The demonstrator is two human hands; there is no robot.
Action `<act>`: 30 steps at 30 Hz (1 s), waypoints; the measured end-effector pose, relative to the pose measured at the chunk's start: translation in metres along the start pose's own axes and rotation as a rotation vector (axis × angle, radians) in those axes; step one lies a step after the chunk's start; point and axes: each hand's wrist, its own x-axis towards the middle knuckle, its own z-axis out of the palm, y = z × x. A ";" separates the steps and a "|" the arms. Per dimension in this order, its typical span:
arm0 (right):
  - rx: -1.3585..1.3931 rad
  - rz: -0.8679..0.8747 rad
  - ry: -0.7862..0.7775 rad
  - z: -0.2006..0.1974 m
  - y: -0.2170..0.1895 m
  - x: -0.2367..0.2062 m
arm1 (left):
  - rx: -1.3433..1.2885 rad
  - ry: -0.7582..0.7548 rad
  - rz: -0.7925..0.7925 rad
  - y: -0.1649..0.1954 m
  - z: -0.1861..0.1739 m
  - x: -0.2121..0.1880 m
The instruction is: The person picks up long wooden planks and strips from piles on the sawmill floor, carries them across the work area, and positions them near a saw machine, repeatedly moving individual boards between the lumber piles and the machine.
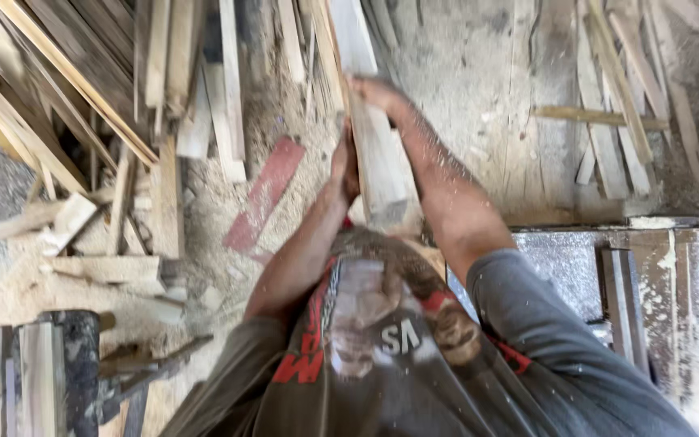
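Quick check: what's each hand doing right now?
Left hand: pressed against the side of the wooden plank; grip unclear.
Right hand: closed on the same plank, higher up.

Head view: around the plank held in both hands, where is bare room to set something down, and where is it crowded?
Free: the sawdust-covered floor right of the plank, before the slats. The left hand and right hand grip the plank. Crowded: the offcut heap at left, round the red board.

Soft, even daylight all over, no hard shadows, no glare. Heavy motion blur smears the whole view. The lower edge is blurriest, nothing crisp anywhere.
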 end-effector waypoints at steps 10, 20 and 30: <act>-0.160 0.080 0.148 0.089 0.012 -0.121 | -0.021 -0.052 -0.043 -0.030 -0.009 -0.139; -0.104 0.268 0.183 0.244 0.106 -0.268 | 0.360 0.255 -0.184 -0.104 -0.085 -0.349; 0.217 0.349 0.276 0.327 0.278 -0.382 | 0.160 0.234 -0.271 -0.257 -0.176 -0.464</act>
